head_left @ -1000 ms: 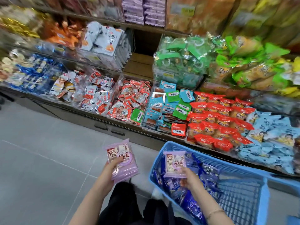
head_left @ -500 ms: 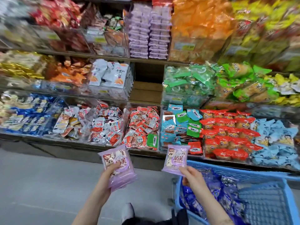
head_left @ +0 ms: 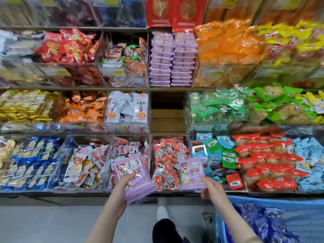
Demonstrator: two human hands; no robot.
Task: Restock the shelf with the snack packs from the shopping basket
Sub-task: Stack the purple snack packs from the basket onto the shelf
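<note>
Snack packs in purple wrapping are being held before the lowest shelf (head_left: 70, 192). The left hand (head_left: 122, 189) is gripping a small stack (head_left: 140, 187) with curled fingers (head_left: 130, 176); the right hand (head_left: 211, 188) is pinching a single pack (head_left: 192, 172). The blue shopping basket (head_left: 280, 204) at the lower right is holding dark blue packs (head_left: 254, 220). Stacked purple packs (head_left: 171, 58) are filling an upper bin.

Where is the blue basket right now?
Head view, bottom right: the blue basket sits below the shelf, beside the right hand holding a purple pack.

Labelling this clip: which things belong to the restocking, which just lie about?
Job: lilac plastic snack packs stacked in left hand; single lilac snack pack in right hand; blue plastic shopping basket; shelved lilac pack stacks.
Idle: red-wrapped snacks; green sweets; orange bags.
</note>
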